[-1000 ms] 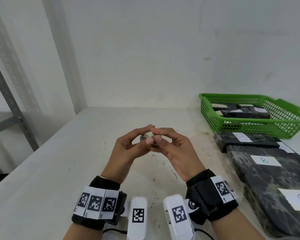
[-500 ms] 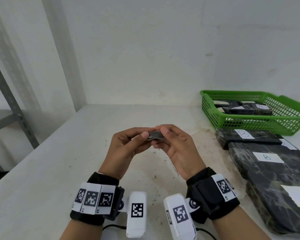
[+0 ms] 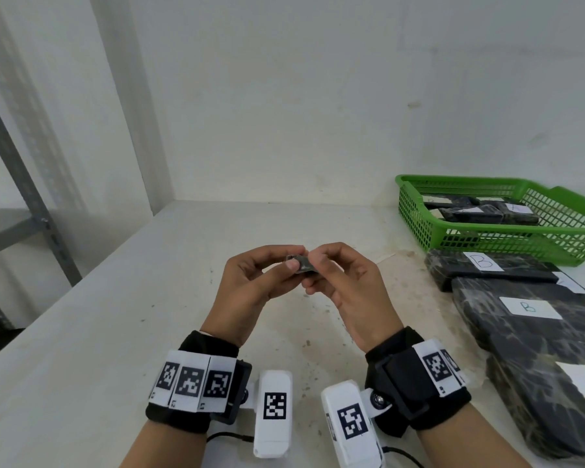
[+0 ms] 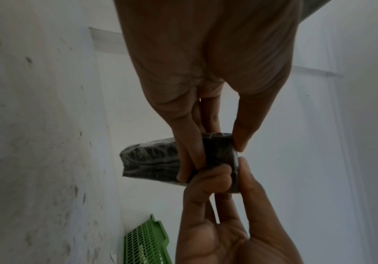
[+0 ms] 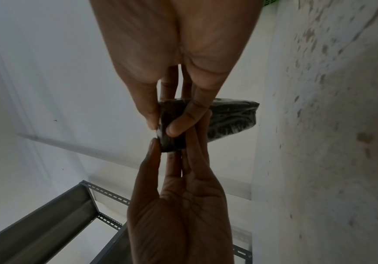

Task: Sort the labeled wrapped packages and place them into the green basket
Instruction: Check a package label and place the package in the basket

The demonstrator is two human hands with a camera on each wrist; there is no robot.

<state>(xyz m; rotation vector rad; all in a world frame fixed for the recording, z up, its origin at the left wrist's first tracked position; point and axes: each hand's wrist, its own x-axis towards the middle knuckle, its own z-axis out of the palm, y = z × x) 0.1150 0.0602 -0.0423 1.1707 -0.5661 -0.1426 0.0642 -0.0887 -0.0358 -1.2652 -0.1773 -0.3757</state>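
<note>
A small dark wrapped package (image 3: pixel 304 264) is held above the middle of the table, pinched from both sides. My left hand (image 3: pixel 296 259) grips its left end between thumb and fingers. My right hand (image 3: pixel 314 263) pinches the right end. In the left wrist view my left hand (image 4: pixel 212 157) clamps the package (image 4: pixel 149 160) from above, and the right hand (image 4: pixel 217 223) meets it from below. The right wrist view has my right hand (image 5: pixel 163 126) on the package (image 5: pixel 233 119). No label on it shows. The green basket (image 3: pixel 419 228) stands at the far right and holds several labeled packages (image 3: pixel 480 212).
Larger dark wrapped packages lie along the table's right side: two labeled B (image 3: pixel 487 268) (image 3: pixel 527 309) and one nearest me (image 3: pixel 554 410) whose label is cut off. A grey metal shelf frame (image 3: pixel 24 184) stands left of the table. A white wall runs behind it.
The small package has been turned between my fingertips, from end-on to lying flatter. Both hands stay together over the same spot on the table.
</note>
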